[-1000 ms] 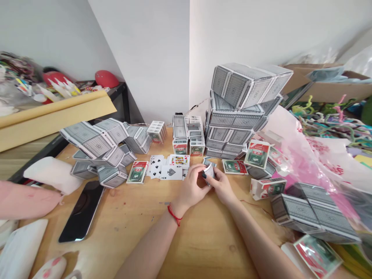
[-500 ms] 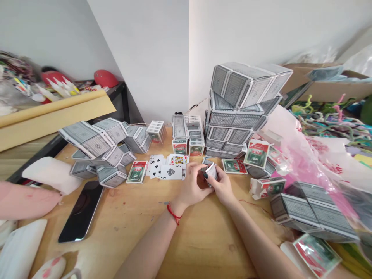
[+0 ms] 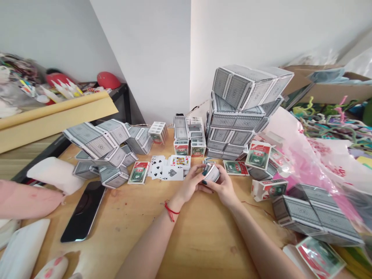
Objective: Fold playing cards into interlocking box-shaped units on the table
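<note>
Between my two hands is a small bunch of grey-backed playing cards point(image 3: 213, 173), tilted and slightly bent. My left hand point(image 3: 192, 186) grips its left side with curled fingers, and a red string bracelet circles that wrist. On the other side, my right hand point(image 3: 225, 188) closes round the right edge, its dark-nailed thumb lying across the backs. How many cards are held is hard to tell. Just left of my hands, face-up playing cards point(image 3: 171, 173) lie spread on the wooden table point(image 3: 130, 221), an ace of spades among them. A green and red card box point(image 3: 236, 167) lies just beyond my right hand.
A tall stack of card-covered blocks point(image 3: 238, 112) rises behind my right hand. More such blocks point(image 3: 95, 141) stand at the left, near a black phone point(image 3: 83, 211). Another card box point(image 3: 138, 173) lies beside the loose cards. Card-covered blocks point(image 3: 316, 215) under plastic sit at the right.
The held cards have turned so that their patterned backs show more. My fingers have shifted on them, the left ones now closer round the cards. The view has moved slightly.
</note>
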A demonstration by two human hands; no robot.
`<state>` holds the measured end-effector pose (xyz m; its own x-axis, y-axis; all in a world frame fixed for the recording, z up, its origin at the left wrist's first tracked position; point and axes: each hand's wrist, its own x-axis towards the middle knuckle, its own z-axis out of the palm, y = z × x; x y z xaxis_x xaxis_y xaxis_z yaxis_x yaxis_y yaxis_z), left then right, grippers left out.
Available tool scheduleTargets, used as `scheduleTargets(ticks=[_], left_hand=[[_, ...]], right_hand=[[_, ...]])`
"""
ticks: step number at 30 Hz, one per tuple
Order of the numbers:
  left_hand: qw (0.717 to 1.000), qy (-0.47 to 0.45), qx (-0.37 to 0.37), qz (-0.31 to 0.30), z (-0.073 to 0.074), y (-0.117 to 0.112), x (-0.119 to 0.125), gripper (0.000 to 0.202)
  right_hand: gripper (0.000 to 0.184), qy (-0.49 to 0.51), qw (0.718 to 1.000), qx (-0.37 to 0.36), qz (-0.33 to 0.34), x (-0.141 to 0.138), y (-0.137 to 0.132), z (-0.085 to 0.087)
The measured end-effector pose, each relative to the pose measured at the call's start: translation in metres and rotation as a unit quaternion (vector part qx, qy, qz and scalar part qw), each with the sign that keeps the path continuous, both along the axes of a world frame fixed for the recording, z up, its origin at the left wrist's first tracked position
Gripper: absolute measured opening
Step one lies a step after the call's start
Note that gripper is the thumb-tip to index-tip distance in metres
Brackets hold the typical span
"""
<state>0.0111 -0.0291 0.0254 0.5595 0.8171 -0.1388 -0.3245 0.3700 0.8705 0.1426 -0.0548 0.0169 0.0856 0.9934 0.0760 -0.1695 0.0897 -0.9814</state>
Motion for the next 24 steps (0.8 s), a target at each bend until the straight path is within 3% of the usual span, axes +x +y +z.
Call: scheduleTargets(ticks=[2,5,10,14,19,24], left_hand=[[0.999,-0.032,-0.026,-0.030,0.000,0.002,-0.002,0.040],[0.998,-0.049,-0.019,-0.028,0.000,0.005,-0.003,0.044],[0.998,-0.029,0.036,0.040,-0.004,0.010,0.000,0.050],[0.995,0.007,0.076,0.072,-0.010,0.011,0.002,0.052],[0.993,0.027,0.096,0.058,-0.011,0.009,0.004,0.049],[0.991,0.044,0.115,0.046,-0.011,0.007,0.006,0.051]], right_hand=[[0.052,0.017,1.000,-0.002,0.005,0.001,0.000,0.001],[0.059,0.032,0.999,-0.005,-0.009,0.003,0.003,-0.001],[0.054,0.060,0.997,-0.013,-0.040,0.011,0.010,-0.006],[0.047,0.074,0.997,-0.013,-0.025,0.015,0.010,-0.008],[0.040,0.074,0.997,-0.008,-0.018,0.014,0.007,-0.004],[0.045,0.059,0.998,-0.011,-0.017,0.014,0.006,-0.001]])
